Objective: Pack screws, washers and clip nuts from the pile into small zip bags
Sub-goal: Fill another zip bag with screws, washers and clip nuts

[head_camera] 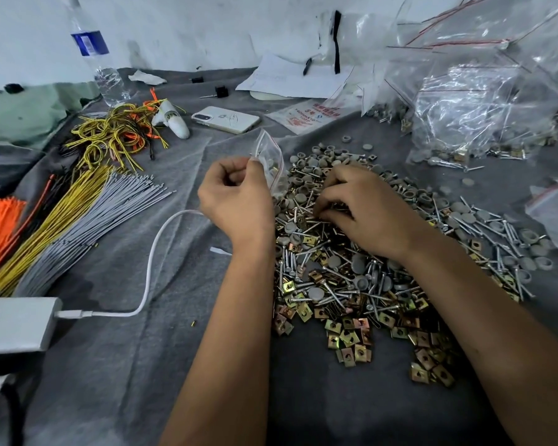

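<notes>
Brass-toned clip nuts (351,336) nearest; left grip (239,201) pinching clear zip bag (271,162); right (364,207) curled into pile (368,268).

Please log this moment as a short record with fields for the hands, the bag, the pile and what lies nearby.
left hand: pinches the zip bag by its edge, holding it up
right hand: fingers curled down into the pile; what it holds cannot be told
zip bag: small, clear, some parts already inside
pile: screws, grey washers and clip nuts, mixed on the grey cloth
left of the hands: cable ties, white cable
behind: phone, bottle
right rear: filled bags
</notes>
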Demonstrator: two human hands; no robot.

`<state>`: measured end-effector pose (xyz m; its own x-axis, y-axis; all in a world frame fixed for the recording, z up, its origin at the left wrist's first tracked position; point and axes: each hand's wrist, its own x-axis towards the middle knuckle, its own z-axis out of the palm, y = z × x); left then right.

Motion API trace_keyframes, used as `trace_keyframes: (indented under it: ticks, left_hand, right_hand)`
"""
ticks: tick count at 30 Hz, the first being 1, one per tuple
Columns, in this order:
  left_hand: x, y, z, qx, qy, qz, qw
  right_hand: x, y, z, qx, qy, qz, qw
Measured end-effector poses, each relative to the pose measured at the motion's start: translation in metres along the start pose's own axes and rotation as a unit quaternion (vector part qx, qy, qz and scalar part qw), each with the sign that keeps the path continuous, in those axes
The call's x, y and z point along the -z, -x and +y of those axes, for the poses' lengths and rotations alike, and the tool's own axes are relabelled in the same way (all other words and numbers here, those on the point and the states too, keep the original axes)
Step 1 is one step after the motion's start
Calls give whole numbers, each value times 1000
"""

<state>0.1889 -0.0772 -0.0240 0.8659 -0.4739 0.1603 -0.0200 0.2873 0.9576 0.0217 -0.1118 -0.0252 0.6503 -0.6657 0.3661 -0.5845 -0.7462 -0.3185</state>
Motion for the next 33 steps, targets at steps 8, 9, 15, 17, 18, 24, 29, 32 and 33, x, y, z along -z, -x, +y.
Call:
trace_keyframes:
  ticks: [8,9,15,17,18,24,29,32,33]
  left_hand:
    - [0,-1,0,2,-9,7,1000]
    - [0,0,0,3,-9,6,1000]
    - [0,-2,-1,-1,-20,4,1000]
    - [0,-1,-2,-9,-38,-16,999]
    - [0,-1,-3,-14,-49,-39,998]
    - [-5,12,-4,-51,-143,-211,965]
    - [-6,15,-1,-42,-149,-241,958]
    - [-4,14,0,-14,-126,-242,962]
    - [-4,13,0,-5,-119,-242,963]
  right_hand:
    - [-9,-7,-15,36,89,-71,993]
    - [-10,-7,-15,34,84,-70,993]
    - [-5,-3,-5,15,19,-1,1000]
    - [-2,-2,-3,-3,-34,53,998]
    - [-1,-1,-3,-14,-76,88,993]
    - [3,1,-5,-44,-313,234,919]
    - [2,-1,-3,-48,-290,239,925]
    - [1,-3,-3,-42,-206,212,954]
    - [0,-3,-4,-44,-193,203,959]
